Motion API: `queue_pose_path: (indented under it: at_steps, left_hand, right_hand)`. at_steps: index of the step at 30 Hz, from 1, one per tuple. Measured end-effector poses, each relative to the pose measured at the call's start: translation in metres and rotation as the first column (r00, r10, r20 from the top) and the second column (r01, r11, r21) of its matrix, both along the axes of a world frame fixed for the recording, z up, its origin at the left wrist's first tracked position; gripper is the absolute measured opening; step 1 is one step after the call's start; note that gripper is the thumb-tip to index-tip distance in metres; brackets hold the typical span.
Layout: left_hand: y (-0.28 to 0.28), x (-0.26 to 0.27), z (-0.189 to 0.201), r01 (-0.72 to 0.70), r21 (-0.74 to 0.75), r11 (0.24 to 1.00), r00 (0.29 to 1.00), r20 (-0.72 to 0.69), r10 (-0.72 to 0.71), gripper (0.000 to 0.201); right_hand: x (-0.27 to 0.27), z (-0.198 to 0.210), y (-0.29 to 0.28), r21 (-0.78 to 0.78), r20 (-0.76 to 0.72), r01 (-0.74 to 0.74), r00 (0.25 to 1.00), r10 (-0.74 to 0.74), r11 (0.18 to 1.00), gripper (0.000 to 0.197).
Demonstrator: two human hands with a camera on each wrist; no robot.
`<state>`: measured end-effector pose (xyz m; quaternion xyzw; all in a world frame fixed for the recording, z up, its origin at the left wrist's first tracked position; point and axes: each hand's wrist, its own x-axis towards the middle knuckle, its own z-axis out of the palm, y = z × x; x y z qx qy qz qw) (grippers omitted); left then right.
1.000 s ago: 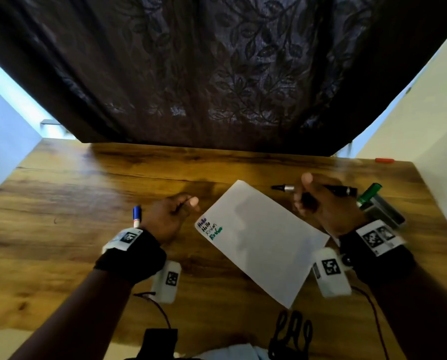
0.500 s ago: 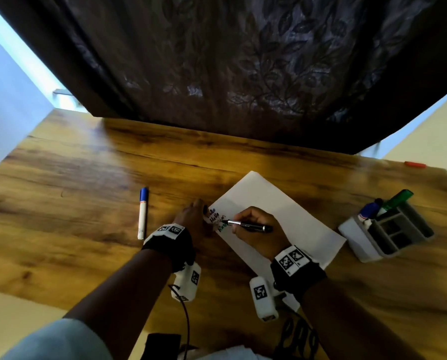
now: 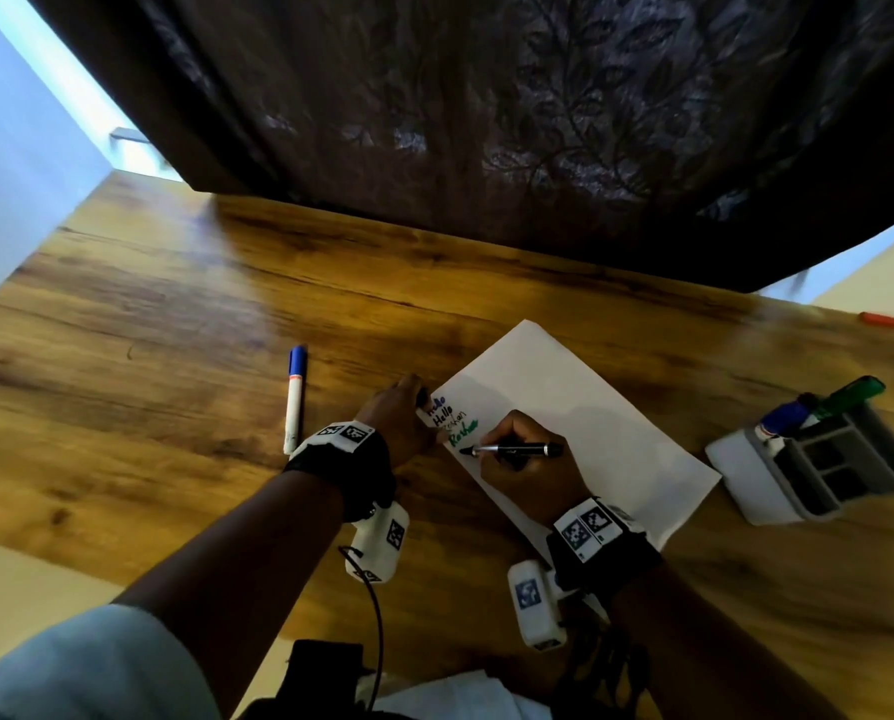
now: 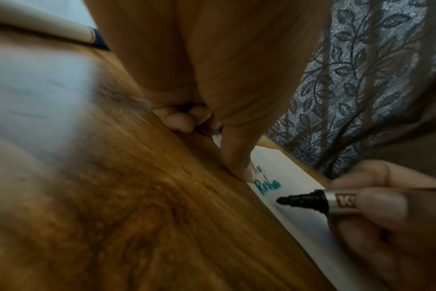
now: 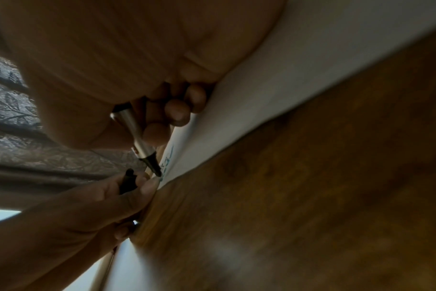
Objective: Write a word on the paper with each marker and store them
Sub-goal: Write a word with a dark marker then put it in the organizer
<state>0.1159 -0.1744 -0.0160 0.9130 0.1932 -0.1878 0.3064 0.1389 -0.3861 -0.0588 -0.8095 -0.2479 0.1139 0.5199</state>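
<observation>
On paper [image 3: 580,407]: right hand [image 3: 530,467] grips black marker [image 3: 512,450]; left hand [image 3: 400,415] pins corner.

Worktop [image 3: 185,314]: brown wood grain, glossy, pale glare on left half.
Curtain [image 3: 538,106]: dark, leaf-patterned, hanging behind far edge.
Walls [image 3: 13,163]: pale, on both sides.
Light: daylight strip at curtain's left edge [image 3: 44,59].

Uncapped black marker [image 3: 512,450] tip just over written-on white paper [image 3: 580,423].
</observation>
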Motion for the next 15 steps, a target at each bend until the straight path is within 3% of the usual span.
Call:
queue_pose_path:
  at_steps: [10, 15]
  left_hand:
    - [0.0000, -0.0013, 0.0023, 0.009, -0.026, 1.000, 1.000, 0.018, -0.008, 0.043]
    - [0.0009, -0.0016, 0.0033, 0.018, -0.029, 0.999, 1.000, 0.006, -0.017, 0.044]
  right_hand:
    - [-0.0037, 0.0000, 0.0007, -0.003, 0.024, 0.010, 1.000, -0.010, 1.000, 0.014]
    - [-0.0033, 0.0011, 0.0029, 0.026, 0.034, 0.014, 0.999, -0.015, 1.000, 0.021]
